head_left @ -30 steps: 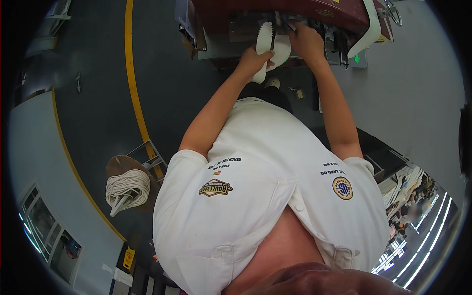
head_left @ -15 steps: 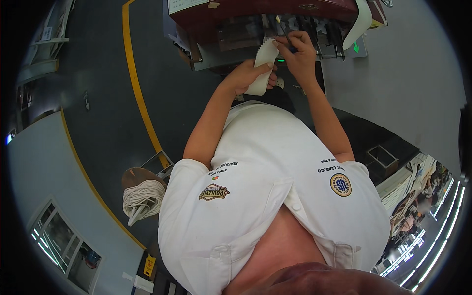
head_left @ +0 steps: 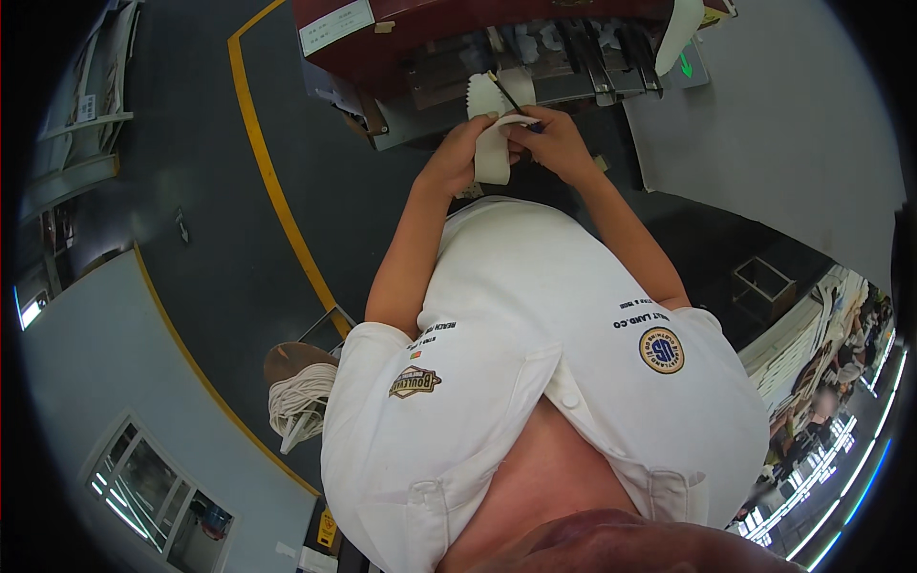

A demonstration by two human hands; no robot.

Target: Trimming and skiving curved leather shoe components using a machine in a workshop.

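Note:
In front of a dark red machine, my left hand (head_left: pixel 453 159) is closed on a white flexible strip (head_left: pixel 492 162). The strip is bent over on itself, and its toothed end (head_left: pixel 485 96) points up toward the machine. My right hand (head_left: pixel 558 145) grips a thin dark stick-like tool (head_left: pixel 506 93) with a yellowish tip, which lies across the toothed end; whether the tip touches it I cannot tell. The right fingers also meet the folded part of the strip. Behind the tool is another pale strip-like piece (head_left: pixel 522 88), and whether it joins the held strip is unclear.
The dark red machine (head_left: pixel 430 36) spans the top, with a white curved strip (head_left: pixel 679 40) at its right and dark metal arms (head_left: pixel 592 67) below. A coil of white cord (head_left: pixel 299 396) sits at lower left. A yellow line (head_left: pixel 270 177) crosses the dark floor.
Both hands have come a little lower, and the strip has gone from held fairly straight to folded over. The tool's tip has shifted left and down, over the strip's toothed end.

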